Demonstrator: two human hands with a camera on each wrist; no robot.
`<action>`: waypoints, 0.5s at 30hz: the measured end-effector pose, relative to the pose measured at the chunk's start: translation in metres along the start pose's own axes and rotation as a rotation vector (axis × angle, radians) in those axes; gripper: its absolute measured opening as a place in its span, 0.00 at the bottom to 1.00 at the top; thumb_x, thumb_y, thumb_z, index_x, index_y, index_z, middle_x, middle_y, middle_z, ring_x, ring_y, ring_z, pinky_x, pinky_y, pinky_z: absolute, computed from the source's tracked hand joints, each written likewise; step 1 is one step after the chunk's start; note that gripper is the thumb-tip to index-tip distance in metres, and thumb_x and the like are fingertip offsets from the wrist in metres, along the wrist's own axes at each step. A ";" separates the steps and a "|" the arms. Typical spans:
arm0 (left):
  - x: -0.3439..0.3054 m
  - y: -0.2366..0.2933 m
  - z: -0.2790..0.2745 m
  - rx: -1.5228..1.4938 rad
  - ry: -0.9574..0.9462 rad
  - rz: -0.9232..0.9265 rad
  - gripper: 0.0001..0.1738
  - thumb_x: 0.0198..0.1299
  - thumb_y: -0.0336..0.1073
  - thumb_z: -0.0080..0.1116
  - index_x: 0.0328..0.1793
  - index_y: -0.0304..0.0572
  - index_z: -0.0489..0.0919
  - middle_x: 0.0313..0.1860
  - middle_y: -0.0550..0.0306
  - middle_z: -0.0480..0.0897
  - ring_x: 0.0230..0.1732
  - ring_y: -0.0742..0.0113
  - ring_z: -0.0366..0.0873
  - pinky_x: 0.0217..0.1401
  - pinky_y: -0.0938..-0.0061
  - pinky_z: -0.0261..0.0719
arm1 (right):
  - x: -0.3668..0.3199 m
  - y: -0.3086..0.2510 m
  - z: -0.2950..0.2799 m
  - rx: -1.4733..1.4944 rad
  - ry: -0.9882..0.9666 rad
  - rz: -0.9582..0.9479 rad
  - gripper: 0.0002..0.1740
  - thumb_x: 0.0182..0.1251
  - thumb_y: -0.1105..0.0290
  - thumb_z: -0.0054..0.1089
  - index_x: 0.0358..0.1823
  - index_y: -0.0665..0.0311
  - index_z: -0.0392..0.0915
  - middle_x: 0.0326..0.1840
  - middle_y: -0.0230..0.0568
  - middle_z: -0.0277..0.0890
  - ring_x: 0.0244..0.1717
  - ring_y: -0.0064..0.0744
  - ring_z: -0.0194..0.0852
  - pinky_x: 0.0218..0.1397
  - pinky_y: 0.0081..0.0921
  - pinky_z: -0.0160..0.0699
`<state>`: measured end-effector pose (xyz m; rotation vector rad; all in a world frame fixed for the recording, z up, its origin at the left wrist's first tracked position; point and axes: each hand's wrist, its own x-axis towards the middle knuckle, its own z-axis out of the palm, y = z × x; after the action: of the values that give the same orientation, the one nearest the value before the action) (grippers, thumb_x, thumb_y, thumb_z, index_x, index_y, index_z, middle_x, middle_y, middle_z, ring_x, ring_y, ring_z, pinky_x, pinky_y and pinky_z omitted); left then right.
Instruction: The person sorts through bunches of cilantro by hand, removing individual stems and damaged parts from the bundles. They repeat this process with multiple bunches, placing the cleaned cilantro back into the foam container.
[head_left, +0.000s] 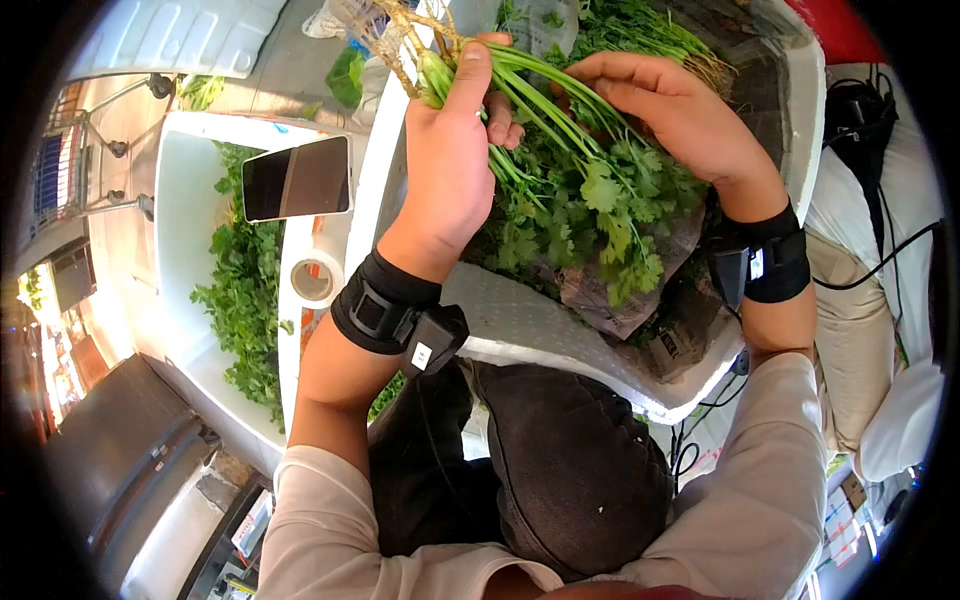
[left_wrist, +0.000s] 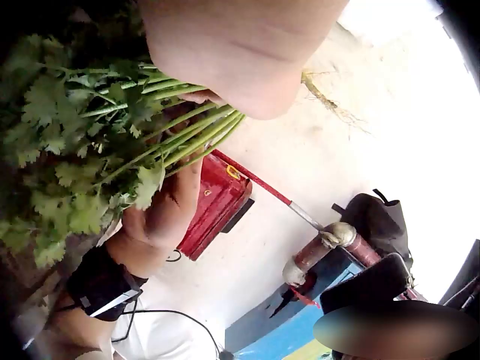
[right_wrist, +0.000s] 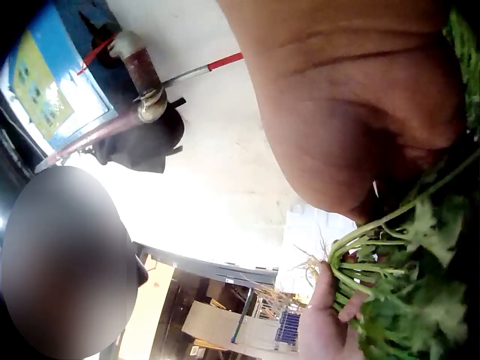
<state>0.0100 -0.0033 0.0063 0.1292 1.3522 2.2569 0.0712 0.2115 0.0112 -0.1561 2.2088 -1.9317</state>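
A bunch of cilantro (head_left: 615, 190) lies across both hands, its pale roots at the upper left and leaves spreading to the lower right. My left hand (head_left: 448, 165) grips the stems just below the roots, thumb on top. My right hand (head_left: 685, 115) is farther along the bunch, its curled fingers pinching at the stems; its fingertips are partly hidden by greenery. In the right wrist view, the left hand (right_wrist: 330, 315) holds the root end beyond the leaves. The left wrist view shows the right hand (left_wrist: 169, 214) behind the stems (left_wrist: 202, 135).
A white foam box (head_left: 560, 325) in front of me holds more cilantro (head_left: 640, 35) and dark wrapping. To the left, another foam box (head_left: 185, 260) contains leafy greens (head_left: 245, 310). A phone (head_left: 298, 180) and a tape roll (head_left: 317, 277) rest near its edge. Cables (head_left: 690, 450) hang at the right.
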 end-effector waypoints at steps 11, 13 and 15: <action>0.001 0.000 0.004 -0.037 0.012 0.029 0.18 0.81 0.41 0.49 0.66 0.38 0.78 0.42 0.62 0.80 0.28 0.78 0.65 0.32 0.76 0.68 | -0.004 -0.012 0.004 0.258 -0.137 0.188 0.17 0.74 0.70 0.61 0.62 0.62 0.80 0.48 0.24 0.82 0.41 0.12 0.74 0.39 0.14 0.73; 0.002 -0.001 0.002 -0.056 0.012 0.024 0.18 0.81 0.40 0.48 0.66 0.38 0.78 0.46 0.60 0.81 0.29 0.78 0.65 0.32 0.77 0.68 | -0.003 -0.008 0.005 0.252 -0.145 0.137 0.17 0.73 0.70 0.63 0.61 0.62 0.79 0.47 0.25 0.81 0.41 0.13 0.75 0.40 0.14 0.74; 0.004 -0.004 -0.001 -0.053 -0.023 0.021 0.19 0.81 0.41 0.49 0.67 0.37 0.78 0.48 0.59 0.83 0.29 0.78 0.66 0.34 0.77 0.69 | -0.003 -0.004 0.006 0.288 -0.140 0.149 0.14 0.72 0.71 0.65 0.56 0.62 0.79 0.44 0.28 0.80 0.41 0.17 0.78 0.43 0.16 0.78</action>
<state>0.0076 -0.0008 0.0013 0.1512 1.2835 2.3004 0.0753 0.2056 0.0145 -0.0775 1.7802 -2.0588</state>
